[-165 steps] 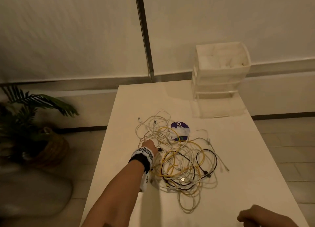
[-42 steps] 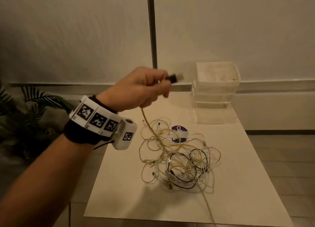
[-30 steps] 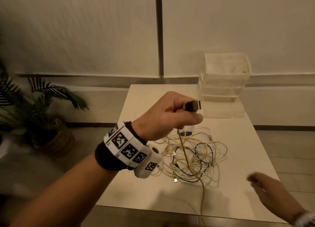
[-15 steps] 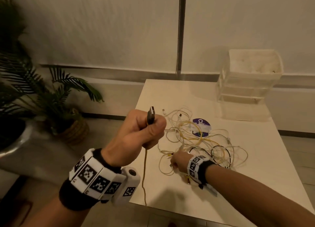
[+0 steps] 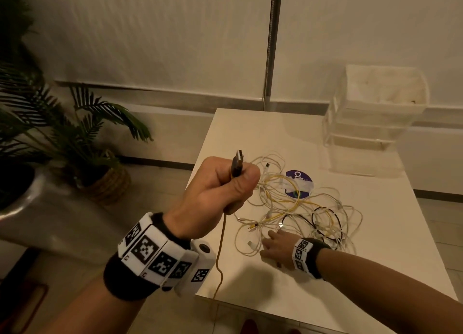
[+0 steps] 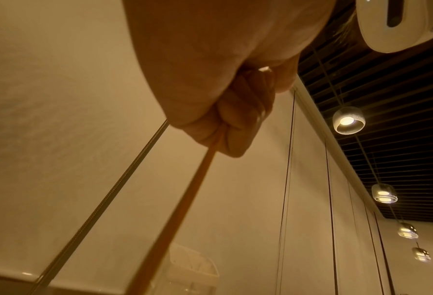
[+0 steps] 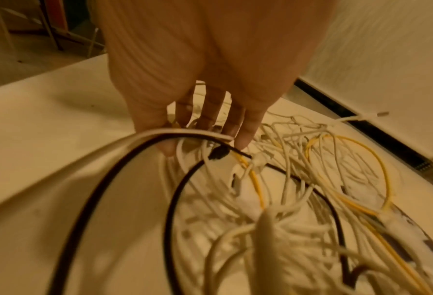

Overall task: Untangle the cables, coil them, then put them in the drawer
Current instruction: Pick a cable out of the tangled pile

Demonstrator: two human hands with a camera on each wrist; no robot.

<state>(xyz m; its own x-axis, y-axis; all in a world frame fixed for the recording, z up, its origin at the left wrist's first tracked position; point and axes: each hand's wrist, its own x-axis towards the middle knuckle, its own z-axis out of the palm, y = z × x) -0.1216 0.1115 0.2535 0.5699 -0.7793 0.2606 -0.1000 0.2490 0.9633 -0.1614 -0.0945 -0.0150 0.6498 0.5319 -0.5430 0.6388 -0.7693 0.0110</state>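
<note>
My left hand (image 5: 235, 183) is raised above the table's left edge, fist closed round a yellow cable (image 5: 220, 246) just below its black USB plug (image 5: 237, 162), which points up. The cable hangs from the fist past the table's front edge. In the left wrist view the curled fingers (image 6: 238, 123) grip the same yellow cable (image 6: 185, 199). A tangle of white, yellow and black cables (image 5: 300, 213) lies mid-table. My right hand (image 5: 270, 243) lies on its near left side, fingers (image 7: 210, 115) straight, pressing on white cables (image 7: 285, 179) beside a black loop (image 7: 175, 199).
A clear plastic drawer unit (image 5: 375, 113) stands at the table's far right corner. A round purple sticker (image 5: 298, 183) lies under the cables. The white table (image 5: 388, 246) has bare surface on the right. A potted palm (image 5: 75, 138) stands on the floor at the left.
Within the last second my right hand came in from the lower right and settled on the pile with fingers flattened. My left hand turned the plug upward and stays raised.
</note>
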